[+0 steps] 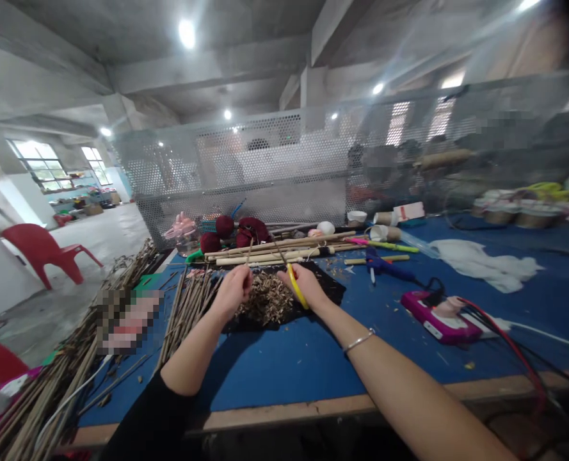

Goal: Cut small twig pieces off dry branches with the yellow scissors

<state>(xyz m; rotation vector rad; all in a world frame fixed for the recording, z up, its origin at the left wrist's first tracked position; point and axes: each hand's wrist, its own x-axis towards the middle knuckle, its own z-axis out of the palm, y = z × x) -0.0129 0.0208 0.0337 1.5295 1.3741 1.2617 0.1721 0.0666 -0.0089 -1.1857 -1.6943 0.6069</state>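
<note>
Behind the blue-topped table's [274, 374] front edge, the left hand [233, 294] pinches a thin upright stem [250, 253]; the right hand [312, 287] grips yellow-handled scissors [292, 282], blades slanting stemward.

Blue-topped table [294, 378], dry brown sticks [183, 320] along its left side, black cloth [329, 285] under a pile of plant clippings [269, 298], pale wooden rods [265, 257], dark red yarn balls [251, 232], blue glue gun [387, 266], magenta power strip [438, 317], crumpled white cloth [486, 262].
</note>
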